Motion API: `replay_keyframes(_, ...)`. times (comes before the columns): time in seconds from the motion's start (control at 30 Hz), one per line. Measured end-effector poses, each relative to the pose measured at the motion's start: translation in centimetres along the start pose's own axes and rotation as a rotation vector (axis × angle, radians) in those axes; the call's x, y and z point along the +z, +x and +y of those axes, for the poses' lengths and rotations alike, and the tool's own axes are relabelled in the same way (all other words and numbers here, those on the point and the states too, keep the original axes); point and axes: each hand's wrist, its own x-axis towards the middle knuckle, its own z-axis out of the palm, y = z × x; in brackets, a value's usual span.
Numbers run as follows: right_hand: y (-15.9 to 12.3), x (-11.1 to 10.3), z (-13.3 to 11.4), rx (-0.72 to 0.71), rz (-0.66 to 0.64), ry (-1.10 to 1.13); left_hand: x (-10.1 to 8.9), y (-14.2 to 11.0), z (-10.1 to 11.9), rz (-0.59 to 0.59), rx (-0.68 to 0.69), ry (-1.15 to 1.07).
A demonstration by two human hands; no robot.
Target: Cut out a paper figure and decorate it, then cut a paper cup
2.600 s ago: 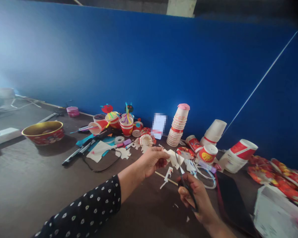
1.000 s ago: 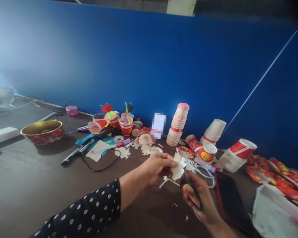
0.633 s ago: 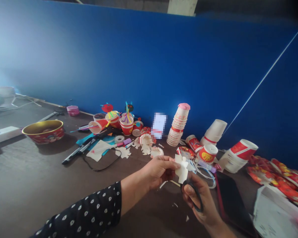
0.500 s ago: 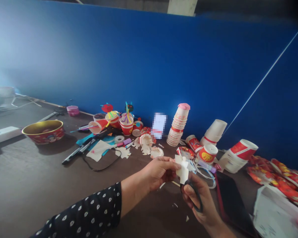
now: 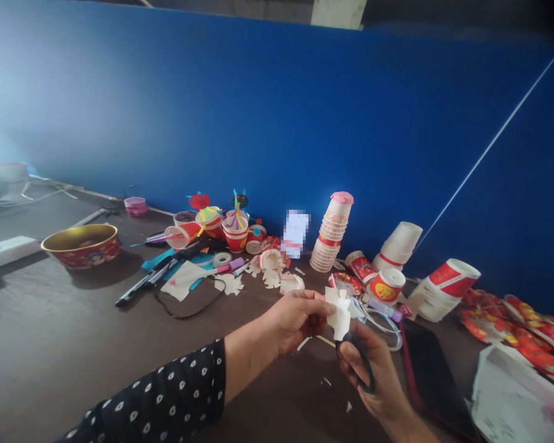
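My left hand (image 5: 292, 319) pinches a small white paper cutout (image 5: 339, 315) with notched edges, held upright above the dark table (image 5: 50, 344). My right hand (image 5: 373, 376) grips black scissors (image 5: 359, 363) by the handles just below and right of the cutout. The blades are hidden behind the paper. Small white paper scraps (image 5: 325, 383) lie on the table under both hands.
A stack of paper cups (image 5: 330, 237), tipped red-and-white cups (image 5: 443, 286), decorated cups with straws (image 5: 221, 224), tape, pens and paper cutouts crowd the table along the blue wall. A gold-and-red bowl (image 5: 80, 245) sits left. A dark phone (image 5: 427, 375) and white box (image 5: 512, 400) lie right.
The cutout has been turned in my left hand and brought closer to the scissors; both hands have shifted slightly right and nearer together.
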Motion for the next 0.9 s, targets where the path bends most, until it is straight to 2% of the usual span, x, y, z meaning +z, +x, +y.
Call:
replay_keyframes(0.63, -0.1, 0.6, -1.1, 0.071, 0.022, -0.047, -0.3, 0.3, 0.6, 0.001, 0.023, 0.019)
replay_keyframes(0.9, 0.2, 0.2, -0.7, 0.073, 0.009, -0.078, -0.5, 0.5, 1.1, 0.055, 0.044, 0.048)
